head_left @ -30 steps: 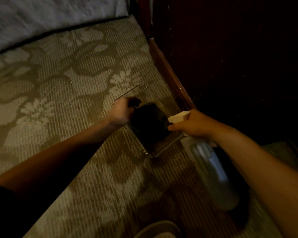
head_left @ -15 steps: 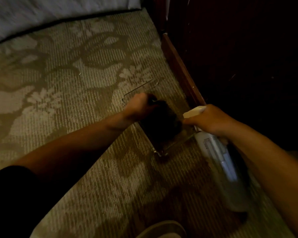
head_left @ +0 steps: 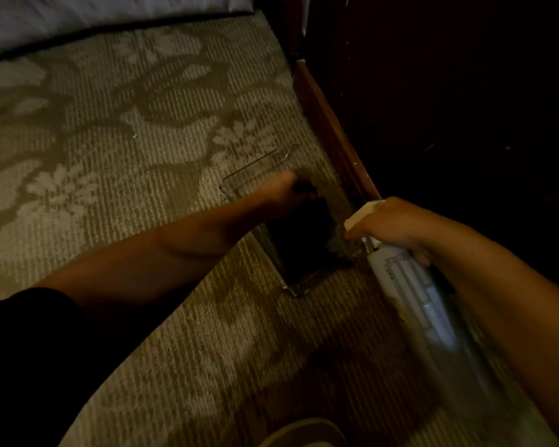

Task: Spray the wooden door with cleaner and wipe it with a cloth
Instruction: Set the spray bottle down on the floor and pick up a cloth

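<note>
The patterned carpet [head_left: 117,195] fills the left of the view. The left hand [head_left: 283,195] reaches down into a clear box [head_left: 299,287] that stands on the carpet beside the door's lower trim. The hand is curled closed on a dark mass inside the box, most likely the cloth [head_left: 304,240]; the light is too dim to confirm the material or how much of it is gathered in the grip.

The right hand [head_left: 397,227] is wrapped around the neck of the spray bottle [head_left: 420,301], with one finger forward at the white trigger head. The bottle is tilted, its body slanting back toward the person and its nozzle toward the box. Whether the trigger is pressed cannot be told.

The wooden door [head_left: 449,108] stands at the right, dark and close to both hands, above the reddish trim [head_left: 329,137] along the carpet.

Step in hand, by judgement: collect the cloth before spraying.

1. Gather the cloth fully in the palm so no corner drags on the box wall and tips the box.
2. Lift straight up, clear of the rim.
3. Keep the finger off the trigger until the nozzle faces the door, not the box or carpet.
4. Spray lightly; excess cleaner would probably run down onto the trim and carpet.
</note>
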`<action>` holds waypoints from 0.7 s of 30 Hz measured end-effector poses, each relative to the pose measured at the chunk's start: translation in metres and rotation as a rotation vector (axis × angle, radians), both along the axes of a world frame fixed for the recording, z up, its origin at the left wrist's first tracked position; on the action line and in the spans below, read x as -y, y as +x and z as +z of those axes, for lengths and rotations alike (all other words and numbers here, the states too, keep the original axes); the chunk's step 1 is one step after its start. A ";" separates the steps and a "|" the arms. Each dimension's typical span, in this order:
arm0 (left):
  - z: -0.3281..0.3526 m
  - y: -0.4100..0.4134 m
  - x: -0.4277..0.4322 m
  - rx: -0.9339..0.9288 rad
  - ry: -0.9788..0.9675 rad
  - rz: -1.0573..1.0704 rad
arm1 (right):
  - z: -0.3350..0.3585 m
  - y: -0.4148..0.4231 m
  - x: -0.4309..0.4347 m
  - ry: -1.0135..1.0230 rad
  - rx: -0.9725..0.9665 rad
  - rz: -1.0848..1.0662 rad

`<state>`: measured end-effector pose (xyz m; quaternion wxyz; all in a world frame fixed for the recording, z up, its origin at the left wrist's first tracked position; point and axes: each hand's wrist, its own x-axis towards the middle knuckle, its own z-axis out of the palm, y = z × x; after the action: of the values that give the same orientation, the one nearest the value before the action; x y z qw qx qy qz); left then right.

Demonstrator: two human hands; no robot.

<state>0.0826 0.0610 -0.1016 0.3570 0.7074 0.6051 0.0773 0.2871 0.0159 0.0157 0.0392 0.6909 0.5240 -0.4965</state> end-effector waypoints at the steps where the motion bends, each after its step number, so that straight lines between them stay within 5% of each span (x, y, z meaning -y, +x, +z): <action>1: 0.000 -0.001 0.000 0.023 0.013 -0.003 | -0.003 0.002 -0.001 -0.004 0.009 -0.001; 21: -0.007 -0.021 0.009 0.092 0.223 0.015 | 0.004 -0.012 -0.009 0.081 -0.154 -0.097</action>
<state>0.0615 0.0517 -0.1089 0.3028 0.7341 0.5809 0.1790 0.2749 0.0244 0.0197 -0.0530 0.6762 0.5111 -0.5280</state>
